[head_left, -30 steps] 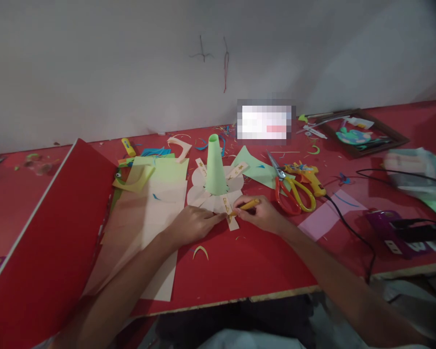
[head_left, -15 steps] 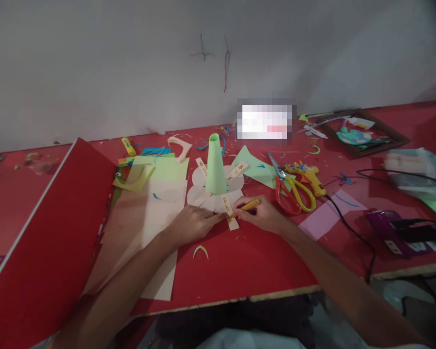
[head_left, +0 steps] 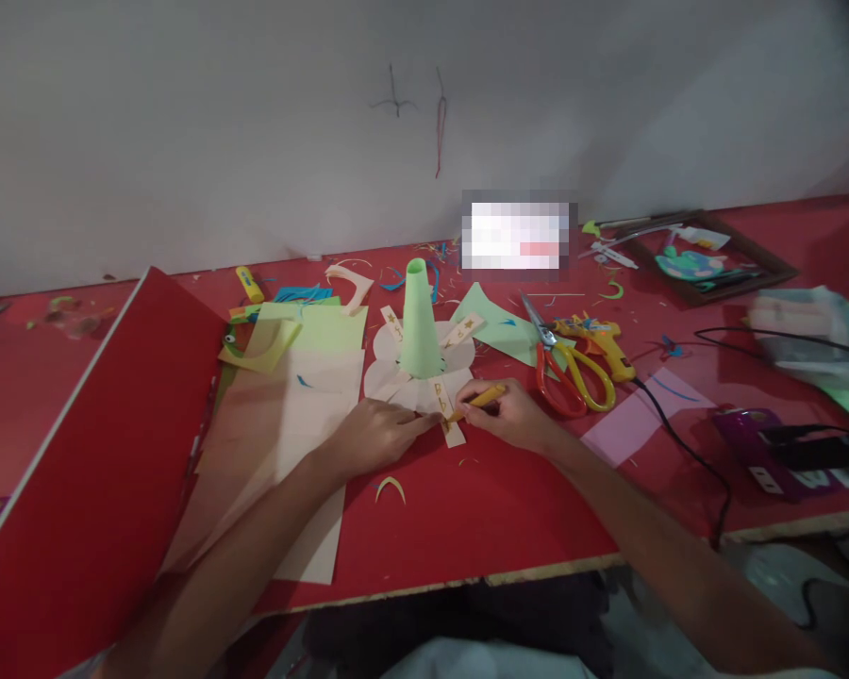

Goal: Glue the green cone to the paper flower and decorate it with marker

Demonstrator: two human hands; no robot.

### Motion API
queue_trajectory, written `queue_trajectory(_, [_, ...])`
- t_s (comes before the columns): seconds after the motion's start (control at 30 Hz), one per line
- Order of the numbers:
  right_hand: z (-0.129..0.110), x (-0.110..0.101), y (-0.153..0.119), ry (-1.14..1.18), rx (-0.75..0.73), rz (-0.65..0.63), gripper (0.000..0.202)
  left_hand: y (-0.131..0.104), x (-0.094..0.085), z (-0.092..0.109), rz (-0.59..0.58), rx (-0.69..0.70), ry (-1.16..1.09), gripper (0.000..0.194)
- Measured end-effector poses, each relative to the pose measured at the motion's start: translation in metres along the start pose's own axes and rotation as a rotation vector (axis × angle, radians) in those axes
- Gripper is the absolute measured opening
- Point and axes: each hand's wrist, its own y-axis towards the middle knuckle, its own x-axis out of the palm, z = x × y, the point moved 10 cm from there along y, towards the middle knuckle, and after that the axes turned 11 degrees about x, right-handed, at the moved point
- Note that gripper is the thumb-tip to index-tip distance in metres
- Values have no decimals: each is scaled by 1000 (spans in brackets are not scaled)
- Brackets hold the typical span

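My right hand (head_left: 507, 415) is closed around a yellow pen (head_left: 482, 401), its tip down on a cream paper strip (head_left: 456, 436) that carries gold lettering. My left hand (head_left: 374, 436) rests on the table, its index finger stretched out to the strip's left edge. The strip is one of several star-marked or lettered ones laid on a white petal-shaped paper base (head_left: 459, 360). From the middle of that base rises a pale green paper cone (head_left: 420, 325) with a cut-off, hollow top.
At the right lie red-and-yellow scissors (head_left: 562, 363), a yellow glue gun (head_left: 605, 347) with its cord, and pink paper (head_left: 647, 420). A red board (head_left: 106, 453) leans at the left beside cream sheets (head_left: 283, 453). Paper scraps and a wooden frame (head_left: 771, 272) lie farther back.
Both hands stay almost in place, with the pen still on the strip. Everything else on the table looks the same.
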Motion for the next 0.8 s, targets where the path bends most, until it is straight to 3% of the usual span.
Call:
queue_trajectory(0.33, [0,1,1,-26,-7,-19,17,0,-1,0,13,4,3,35])
queue_trajectory(0.63, [0,-3,1,5,16,17,26,1,0,-1,-10,-7,-4,38])
queue_trajectory(0.8, [-4,2,1,30,10,-25,29,2,-2,0,0,-2,-8,38])
